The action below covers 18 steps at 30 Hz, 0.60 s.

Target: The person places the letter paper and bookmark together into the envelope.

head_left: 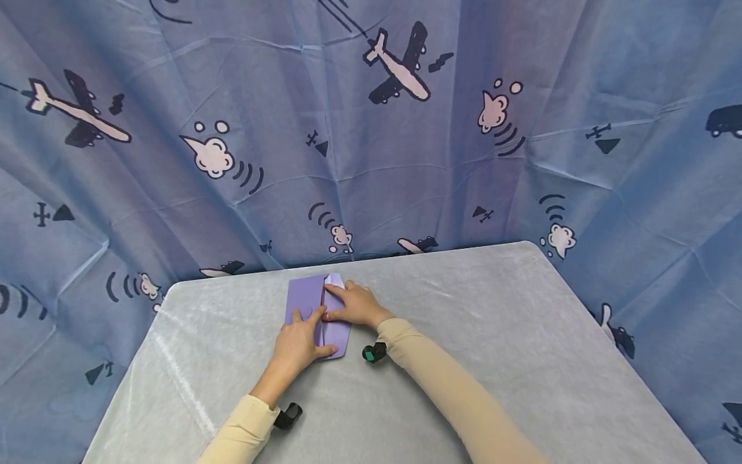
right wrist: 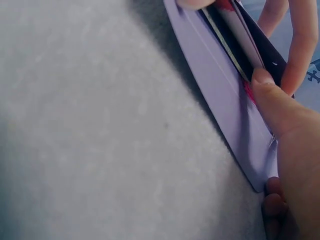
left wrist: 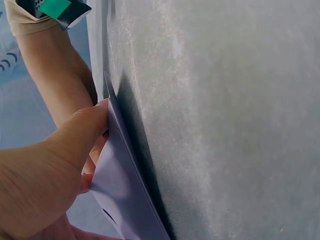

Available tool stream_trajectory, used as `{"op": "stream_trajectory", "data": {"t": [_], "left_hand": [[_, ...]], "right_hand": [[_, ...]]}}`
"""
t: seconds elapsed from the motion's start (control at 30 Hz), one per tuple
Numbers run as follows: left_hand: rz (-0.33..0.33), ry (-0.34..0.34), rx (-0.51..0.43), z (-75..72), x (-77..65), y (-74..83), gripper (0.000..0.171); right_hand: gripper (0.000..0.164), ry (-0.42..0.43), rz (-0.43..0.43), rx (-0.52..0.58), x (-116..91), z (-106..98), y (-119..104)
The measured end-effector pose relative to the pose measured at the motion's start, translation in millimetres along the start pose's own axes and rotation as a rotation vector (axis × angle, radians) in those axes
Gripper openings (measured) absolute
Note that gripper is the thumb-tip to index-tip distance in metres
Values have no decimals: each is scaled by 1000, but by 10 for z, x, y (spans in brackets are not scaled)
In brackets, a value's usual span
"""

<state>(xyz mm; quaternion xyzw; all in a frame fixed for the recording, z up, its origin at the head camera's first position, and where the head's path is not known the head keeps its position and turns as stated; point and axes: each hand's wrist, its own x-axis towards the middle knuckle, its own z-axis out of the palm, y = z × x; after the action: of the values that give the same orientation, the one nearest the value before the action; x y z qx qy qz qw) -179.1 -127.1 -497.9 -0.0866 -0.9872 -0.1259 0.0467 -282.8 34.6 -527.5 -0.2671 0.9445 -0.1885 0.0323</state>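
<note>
A purple paper envelope (head_left: 303,295) lies on the table with its paler flap (head_left: 335,338) folded out to the right. My left hand (head_left: 295,345) holds the envelope, fingers on its body and thumb on the flap. In the left wrist view that thumb presses near an edge of the purple paper (left wrist: 117,175). My right hand (head_left: 361,305) reaches over the flap to the opening. There its thumb (right wrist: 272,100) grips the edge of thin layered contents with red and whitish parts (right wrist: 239,27), still between the envelope's sides. The far side of this grip is partly hidden.
A pale grey cloth covers the table (head_left: 493,335). Behind it hangs a blue curtain (head_left: 377,161) printed with airplanes and clouds. Small black wrist cameras stick out below the left wrist (head_left: 288,416) and the right wrist (head_left: 373,352).
</note>
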Motion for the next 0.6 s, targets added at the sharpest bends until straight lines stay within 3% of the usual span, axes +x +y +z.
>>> {"op": "stream_trajectory", "data": {"t": [0.37, 0.6], "left_hand": [[-3, -13, 9, 15, 12, -3, 90], [1, -8, 13, 16, 11, -6, 91]], "right_hand": [[62, 8, -3, -27, 7, 6, -17], [68, 29, 26, -59, 7, 38, -49]]}}
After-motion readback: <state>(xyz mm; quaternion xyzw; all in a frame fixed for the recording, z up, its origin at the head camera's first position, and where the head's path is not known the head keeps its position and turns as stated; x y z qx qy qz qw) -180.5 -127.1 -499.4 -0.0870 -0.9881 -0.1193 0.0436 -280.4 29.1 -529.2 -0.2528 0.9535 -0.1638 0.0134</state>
